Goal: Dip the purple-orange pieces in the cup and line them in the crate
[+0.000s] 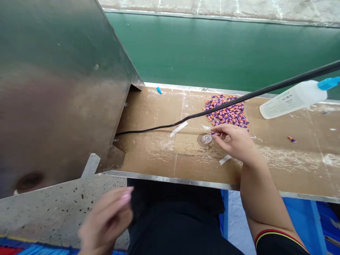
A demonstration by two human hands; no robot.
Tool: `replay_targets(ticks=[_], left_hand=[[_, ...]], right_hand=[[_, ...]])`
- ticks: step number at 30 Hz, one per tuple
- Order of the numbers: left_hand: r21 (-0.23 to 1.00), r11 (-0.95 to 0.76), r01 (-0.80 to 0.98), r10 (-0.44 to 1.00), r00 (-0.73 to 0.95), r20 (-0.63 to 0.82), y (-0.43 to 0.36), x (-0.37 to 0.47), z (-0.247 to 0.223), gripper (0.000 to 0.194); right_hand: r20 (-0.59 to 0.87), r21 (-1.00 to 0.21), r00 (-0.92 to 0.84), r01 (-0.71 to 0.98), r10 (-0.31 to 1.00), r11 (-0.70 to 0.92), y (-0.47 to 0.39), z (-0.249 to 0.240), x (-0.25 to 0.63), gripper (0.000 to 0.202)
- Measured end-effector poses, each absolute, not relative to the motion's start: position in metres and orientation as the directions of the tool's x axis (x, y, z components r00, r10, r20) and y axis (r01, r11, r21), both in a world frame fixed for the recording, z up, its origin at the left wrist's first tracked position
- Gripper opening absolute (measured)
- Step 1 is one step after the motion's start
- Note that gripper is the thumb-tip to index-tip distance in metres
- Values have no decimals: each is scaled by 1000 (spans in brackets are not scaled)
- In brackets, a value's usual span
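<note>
My right hand is over the cardboard-covered ledge, its thumb and fingers pinching a small purple-and-orange piece. Just left of those fingertips sits a small clear cup in a wet patch. Behind the hand lies a pile of the same purple-and-orange pieces, too small to name for certain. Low on the left, off the ledge, my left hand is smeared by motion. Its fingers are closed together, with something pinkish at the tips that may be a nail or a small object.
A black cable crosses above the ledge. On the right are a squeeze bottle with a blue top and one stray piece. A metal housing stands left, a green belt runs behind, and a blue cap lies near it.
</note>
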State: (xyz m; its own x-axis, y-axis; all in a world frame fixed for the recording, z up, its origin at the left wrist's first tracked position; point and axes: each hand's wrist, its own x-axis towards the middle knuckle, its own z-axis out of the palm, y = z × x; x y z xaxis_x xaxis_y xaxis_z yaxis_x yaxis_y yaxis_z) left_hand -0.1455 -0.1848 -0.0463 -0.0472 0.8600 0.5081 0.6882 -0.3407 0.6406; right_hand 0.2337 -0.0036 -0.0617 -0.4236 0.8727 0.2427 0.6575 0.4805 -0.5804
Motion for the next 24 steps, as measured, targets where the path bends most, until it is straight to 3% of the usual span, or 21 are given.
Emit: replay_targets(ticks=[2,4,6,8,10,13,18,24], left_hand=[[598,-542,590,800,143,583,-165,-117,-58,44],[711,-569,413,819,204,537,-138,-82,-60,37],[908,-363,209,925,198,324,-108,-50,-57,12],[996,-84,-42,974,208,91,-78,-24,-57,16],[953,176,-248,956,275,-105,-53,-7,-62,28],[849,366,-381,912,326,-247,-31,4,-75,39],[763,440,-474,898,252,-361,-25,0,-84,43],[715,499,-490,867,280,-413,-25,-6,-82,48]], right_hand=[[237,-560,-456,658,858,504,-4,-60,235,17],[232,-545,-483,654,844,524,-5,-59,236,18],[238,-533,-502,649,832,544,-6,-57,237,18],[253,-508,-518,647,817,568,-6,-57,237,18],[277,-473,-531,650,801,595,-6,-57,236,19],[307,-438,-547,645,779,626,-6,-58,234,19],[280,-456,-553,643,785,616,-6,-60,230,19],[272,-466,-540,651,797,600,-7,-61,228,17]])
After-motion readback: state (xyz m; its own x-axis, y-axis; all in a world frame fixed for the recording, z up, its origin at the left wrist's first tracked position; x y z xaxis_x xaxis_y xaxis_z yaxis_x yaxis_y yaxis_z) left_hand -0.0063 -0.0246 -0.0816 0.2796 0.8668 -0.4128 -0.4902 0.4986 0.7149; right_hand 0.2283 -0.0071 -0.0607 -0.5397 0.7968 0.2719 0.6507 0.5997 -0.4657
